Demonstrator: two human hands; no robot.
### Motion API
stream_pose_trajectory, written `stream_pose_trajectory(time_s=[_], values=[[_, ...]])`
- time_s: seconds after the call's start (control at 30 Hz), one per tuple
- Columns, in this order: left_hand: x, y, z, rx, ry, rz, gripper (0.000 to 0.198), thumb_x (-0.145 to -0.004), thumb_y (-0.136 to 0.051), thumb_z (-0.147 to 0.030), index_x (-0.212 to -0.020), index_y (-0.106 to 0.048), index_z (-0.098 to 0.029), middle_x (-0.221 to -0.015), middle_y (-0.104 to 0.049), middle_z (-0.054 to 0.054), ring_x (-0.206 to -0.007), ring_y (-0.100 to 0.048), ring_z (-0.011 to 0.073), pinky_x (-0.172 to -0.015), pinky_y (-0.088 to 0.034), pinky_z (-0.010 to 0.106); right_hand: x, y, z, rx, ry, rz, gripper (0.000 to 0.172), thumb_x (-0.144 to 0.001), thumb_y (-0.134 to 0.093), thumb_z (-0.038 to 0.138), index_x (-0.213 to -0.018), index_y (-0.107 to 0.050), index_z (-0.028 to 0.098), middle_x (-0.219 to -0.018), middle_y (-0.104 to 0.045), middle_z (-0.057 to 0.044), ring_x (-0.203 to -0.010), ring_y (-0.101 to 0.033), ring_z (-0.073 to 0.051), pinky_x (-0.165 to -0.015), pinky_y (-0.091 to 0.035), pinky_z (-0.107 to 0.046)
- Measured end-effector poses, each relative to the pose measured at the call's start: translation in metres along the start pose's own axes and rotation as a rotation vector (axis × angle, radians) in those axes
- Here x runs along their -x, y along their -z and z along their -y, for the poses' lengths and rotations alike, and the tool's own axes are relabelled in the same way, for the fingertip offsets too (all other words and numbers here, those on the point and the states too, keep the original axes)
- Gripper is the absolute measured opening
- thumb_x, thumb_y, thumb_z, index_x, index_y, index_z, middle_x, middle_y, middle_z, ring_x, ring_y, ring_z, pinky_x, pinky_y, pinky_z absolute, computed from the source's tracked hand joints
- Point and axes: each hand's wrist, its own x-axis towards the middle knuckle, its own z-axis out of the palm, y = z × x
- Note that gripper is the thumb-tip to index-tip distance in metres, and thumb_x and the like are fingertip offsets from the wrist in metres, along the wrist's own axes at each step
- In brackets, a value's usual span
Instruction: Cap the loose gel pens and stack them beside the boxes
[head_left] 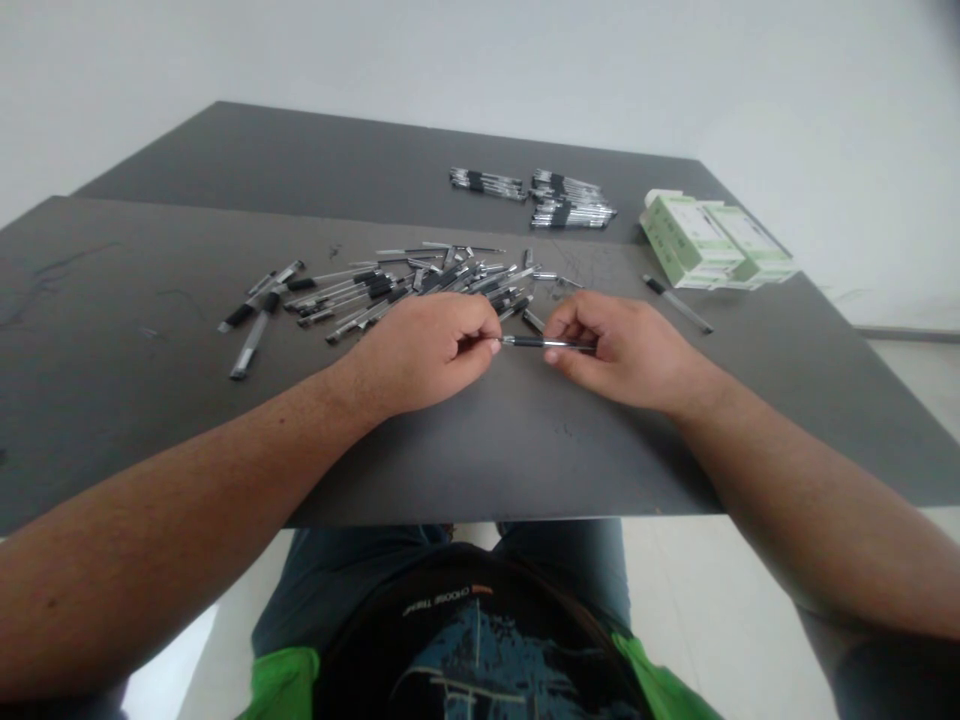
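Dark grey table (510,465): the largest item; a seam crosses it beyond the pile of pens and pen parts (439,283), which serves as reference. The pile is mixed, with black grips, clear barrels, thin refills and small pieces lying loose and overlapping.

Green and white boxes (701,240): grouped to the right of the pile, a flap raised on the nearest to it.

Left hand (431,350): at the near edge of the pile, partly covering it. Thumb and forefinger are closed in a pinch on the tip end of a pen (529,341). Whether a separate small piece sits between them cannot be told.

Right hand (630,345): at the near right of the pile, fingers curled and gripping the barrel of the same pen.

Rows of pens (574,214): beyond the pile, to its right, side by side. A smaller bundle (487,184) lies directly beyond the pile.

Loose pens (259,330): left of the pile, some crossing.

Single pen (679,304): right of the pile, apart from it.

Held pen: level, on the near side of the pile, between both hands.
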Motion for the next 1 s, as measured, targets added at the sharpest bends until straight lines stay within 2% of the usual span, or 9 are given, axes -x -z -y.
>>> stream_pose_trajectory(time_s=[0.03, 0.17, 0.27, 0.37, 0.5, 0.6, 0.7, 0.83, 1.0], values=[[0.0, -0.0001, -0.0001, 0.001, 0.001, 0.002, 0.016, -0.099, -0.063, -0.028, -0.096, -0.078, -0.024, -0.087, -0.079, 0.002, -0.082, -0.073, 0.0219, -0.078, -0.053, 0.036, -0.0002, 0.0005, 0.0002, 0.016, 0.014, 0.005, 0.015, -0.103, -0.072, 0.037, -0.105, -0.077, 0.023, -0.092, -0.083, -0.005, -0.08, -0.075, -0.022, -0.075, -0.054, -0.034], [0.0001, -0.0005, 0.0009, 0.011, -0.001, 0.011, 0.016, -0.099, -0.063, -0.029, -0.095, -0.077, -0.023, -0.086, -0.079, 0.002, -0.081, -0.073, 0.0217, -0.078, -0.053, 0.036, -0.0007, 0.0006, 0.0003, 0.042, 0.075, 0.033, 0.035, -0.116, -0.055, 0.044, -0.102, -0.079, 0.022, -0.094, -0.084, -0.009, -0.087, -0.077, -0.025, -0.08, -0.055, -0.037], [0.0004, -0.0009, 0.002, 0.009, -0.013, 0.01, 0.016, -0.099, -0.063, -0.028, -0.096, -0.078, -0.023, -0.087, -0.079, 0.002, -0.083, -0.074, 0.022, -0.078, -0.053, 0.036, 0.0002, -0.0009, -0.0001, -0.008, 0.032, 0.008, 0.023, -0.108, -0.068, 0.043, -0.111, -0.078, 0.022, -0.096, -0.085, -0.006, -0.082, -0.076, -0.022, -0.076, -0.055, -0.034], [0.0006, -0.0009, 0.0023, 0.005, -0.024, 0.002, 0.016, -0.099, -0.063, -0.028, -0.096, -0.078, -0.023, -0.088, -0.08, 0.003, -0.083, -0.074, 0.022, -0.078, -0.052, 0.036, 0.0005, -0.0008, -0.0001, 0.012, 0.013, 0.012, 0.018, -0.105, -0.073, 0.041, -0.106, -0.076, 0.024, -0.092, -0.083, -0.004, -0.079, -0.074, -0.021, -0.074, -0.054, -0.033], [0.0006, -0.0005, 0.0019, 0.008, -0.021, 0.016, 0.016, -0.1, -0.063, -0.029, -0.096, -0.077, -0.023, -0.088, -0.08, 0.002, -0.083, -0.074, 0.022, -0.078, -0.052, 0.036, 0.0, 0.0, -0.0002, 0.029, 0.053, 0.062, 0.038, -0.118, -0.053, 0.047, -0.102, -0.078, 0.024, -0.095, -0.084, -0.008, -0.088, -0.076, -0.024, -0.082, -0.055, -0.037], [0.0006, -0.0005, 0.0019, 0.015, -0.016, 0.015, 0.016, -0.099, -0.063, -0.029, -0.096, -0.077, -0.023, -0.087, -0.079, 0.002, -0.082, -0.074, 0.0217, -0.078, -0.052, 0.036, 0.0001, -0.0005, -0.0003, -0.012, 0.04, 0.041, 0.027, -0.111, -0.066, 0.047, -0.112, -0.078, 0.023, -0.097, -0.084, -0.006, -0.084, -0.076, -0.023, -0.078, -0.055, -0.035], [0.0005, -0.0004, 0.0018, 0.013, -0.013, 0.018, 0.016, -0.099, -0.063, -0.028, -0.095, -0.077, -0.023, -0.087, -0.08, 0.002, -0.083, -0.074, 0.0218, -0.079, -0.053, 0.036, 0.0, -0.0003, 0.0001, 0.012, 0.035, 0.029, 0.019, -0.105, -0.073, 0.041, -0.108, -0.077, 0.023, -0.093, -0.083, -0.005, -0.08, -0.074, -0.022, -0.076, -0.055, -0.034], [0.0005, 0.0, 0.0013, 0.011, -0.019, 0.023, 0.016, -0.099, -0.063, -0.028, -0.095, -0.077, -0.024, -0.087, -0.08, 0.002, -0.083, -0.074, 0.0219, -0.079, -0.054, 0.036, -0.0008, 0.0007, 0.0007, 0.038, 0.076, 0.078, 0.037, -0.118, -0.053, 0.046, -0.101, -0.078, 0.024, -0.095, -0.084, -0.009, -0.088, -0.076, -0.025, -0.083, -0.056, -0.038], [0.0002, -0.0002, 0.001, 0.009, -0.029, 0.014, 0.016, -0.099, -0.062, -0.028, -0.095, -0.077, -0.023, -0.087, -0.08, 0.002, -0.083, -0.075, 0.022, -0.079, -0.054, 0.036, -0.0007, -0.0003, 0.0006, -0.011, 0.029, 0.044, 0.026, -0.106, -0.073, 0.047, -0.111, -0.077, 0.022, -0.094, -0.084, -0.005, -0.079, -0.074, -0.022, -0.074, -0.054, -0.034]])
